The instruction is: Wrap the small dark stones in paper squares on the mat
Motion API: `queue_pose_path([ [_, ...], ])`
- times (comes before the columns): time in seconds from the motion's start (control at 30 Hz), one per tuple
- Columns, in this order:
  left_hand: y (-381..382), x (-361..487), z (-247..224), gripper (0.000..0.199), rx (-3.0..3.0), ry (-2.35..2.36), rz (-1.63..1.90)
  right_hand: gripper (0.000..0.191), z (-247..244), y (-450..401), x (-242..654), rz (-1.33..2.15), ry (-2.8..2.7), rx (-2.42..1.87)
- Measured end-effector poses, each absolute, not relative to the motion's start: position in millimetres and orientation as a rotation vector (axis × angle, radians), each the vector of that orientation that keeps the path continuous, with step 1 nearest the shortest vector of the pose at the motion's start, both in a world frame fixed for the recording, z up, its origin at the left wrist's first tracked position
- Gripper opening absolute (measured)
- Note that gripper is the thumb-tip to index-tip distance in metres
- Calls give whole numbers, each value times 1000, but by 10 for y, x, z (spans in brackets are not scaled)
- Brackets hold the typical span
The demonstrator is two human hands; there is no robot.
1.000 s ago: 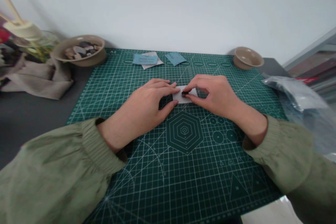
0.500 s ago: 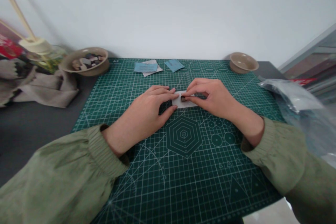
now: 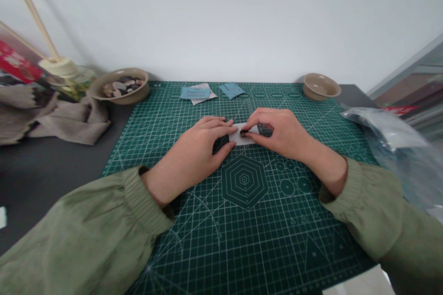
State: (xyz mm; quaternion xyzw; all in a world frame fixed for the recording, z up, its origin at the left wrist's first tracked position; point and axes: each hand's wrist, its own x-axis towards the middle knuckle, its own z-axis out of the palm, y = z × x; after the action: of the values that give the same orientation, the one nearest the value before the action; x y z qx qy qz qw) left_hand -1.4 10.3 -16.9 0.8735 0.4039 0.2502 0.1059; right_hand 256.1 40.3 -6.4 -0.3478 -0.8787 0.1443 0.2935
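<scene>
Head view: right hand (image 3: 285, 132) pinches dark piece (image 3: 242, 133) over white card (image 3: 238, 140); left hand (image 3: 192, 150), fingers apart, at card's left edge; mat (image 3: 256, 239) spreads nearside.

There are two hands, a left hand (image 3: 194, 147) and a right hand (image 3: 285, 133), with one card (image 3: 236, 138) and one dark piece (image 3: 242, 133). One mat (image 3: 277, 239). Two bowls — one far left bowl (image 3: 143, 96), one far right bowl (image 3: 321, 88). Three slips, far: two blue slips (image 3: 194, 93) (image 3: 231, 90), one white slip (image 3: 212, 95). One bag (image 3: 391, 133), right. The stones (image 3: 119, 87) — several, too overlapped to count.
</scene>
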Motion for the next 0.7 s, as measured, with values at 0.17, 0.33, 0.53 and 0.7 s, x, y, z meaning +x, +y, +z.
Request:
queue_pose_path([
  [0.17, 101, -14, -170, 39, 2565, 1193, 728, 11, -32, 377, 2553, 369, -2369, -937],
  [0.33, 119, -19, -187, 38, 2574, 1177, 749, 13, -44, 374, 2539, 352, -2374, -896],
  [0.53, 117, -17, -171, 37, 2580, 1184, 742, 10, -54, 359, 2526, 328, -2361, -930],
  [0.7, 123, -15, -174, 38, 2586, 1190, 749, 11, -55, 358, 2527, 324, -2387, -895],
])
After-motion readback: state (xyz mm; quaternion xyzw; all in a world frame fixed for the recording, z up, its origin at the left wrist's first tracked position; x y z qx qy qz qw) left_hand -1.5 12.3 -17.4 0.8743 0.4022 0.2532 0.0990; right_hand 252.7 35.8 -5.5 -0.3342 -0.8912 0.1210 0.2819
